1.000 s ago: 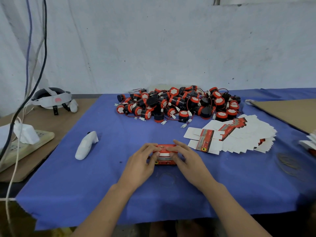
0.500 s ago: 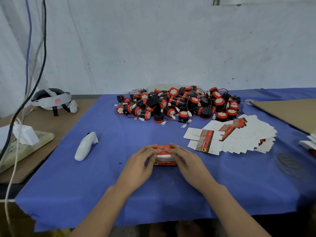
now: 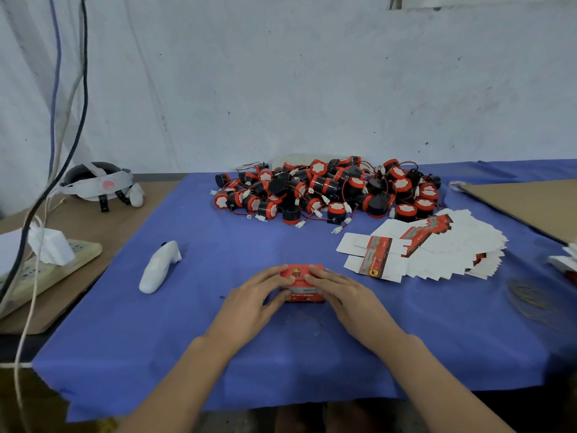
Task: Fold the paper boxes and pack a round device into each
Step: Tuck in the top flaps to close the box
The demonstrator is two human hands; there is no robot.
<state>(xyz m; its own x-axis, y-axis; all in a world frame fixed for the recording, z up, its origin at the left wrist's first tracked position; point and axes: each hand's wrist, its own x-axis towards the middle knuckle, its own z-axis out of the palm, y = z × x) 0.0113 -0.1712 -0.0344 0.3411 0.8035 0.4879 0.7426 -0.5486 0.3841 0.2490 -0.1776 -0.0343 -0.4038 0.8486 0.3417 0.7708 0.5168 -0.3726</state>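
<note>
Head view: near the counter's (image 3: pixel 187 323) front edge, centre, left hand (image 3: pixel 253 295) & right hand (image 3: pixel 343 296) clasp the red box (image 3: pixel 302 289) from both sides, fingertips on top, prob. pressing its lid flap shut; device pile (image 3: pixel 327 192) & flat blanks (image 3: pixel 437 254) wait within reach, back-right.

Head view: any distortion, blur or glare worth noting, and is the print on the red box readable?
Head view: wide-angle stretch toward the frame edges; light soft and even, no glare, faint shadows under the left hand and right hand holding the red box; its small print too blurred to read; the pile of round devices looks clear.
</note>
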